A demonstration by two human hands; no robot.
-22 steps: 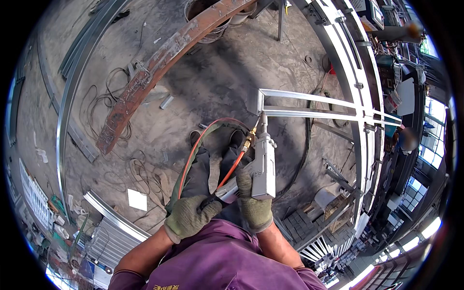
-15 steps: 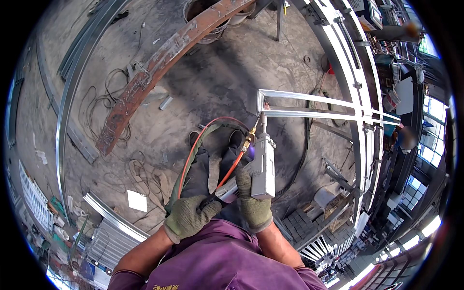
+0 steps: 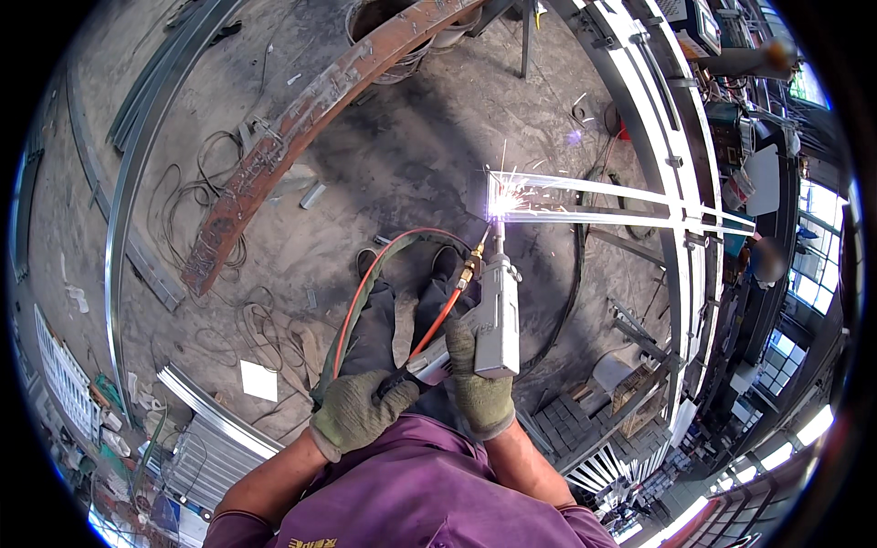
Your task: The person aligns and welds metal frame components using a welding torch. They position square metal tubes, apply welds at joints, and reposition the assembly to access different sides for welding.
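A grey, box-shaped welding gun [image 3: 498,315] points away from me, its nozzle at the corner of a metal tube frame [image 3: 585,217]. White-violet glare and sparks [image 3: 510,196] burst there and hide the joint. My right hand [image 3: 480,388], in a green knit glove, is closed around the left side of the gun body. My left hand [image 3: 361,411], gloved alike, is closed on the black rear end of the gun's silver handle. An orange hose [image 3: 437,320] with brass fittings runs beside the gun to the nozzle. A red-and-green hose loop [image 3: 352,315] arches left of it.
A rusty curved beam [image 3: 292,132] lies across the floor ahead left. Long bright rails [image 3: 671,137] curve down the right side, carrying the tube frame. Loose cables [image 3: 265,329] and a white sheet [image 3: 258,380] lie on the floor at left. Grey blocks [image 3: 571,425] are stacked at lower right.
Bright glare and flying sparks have appeared at the nozzle tip, where only a faint reddish glint showed before. My hands and the welding gun have barely moved.
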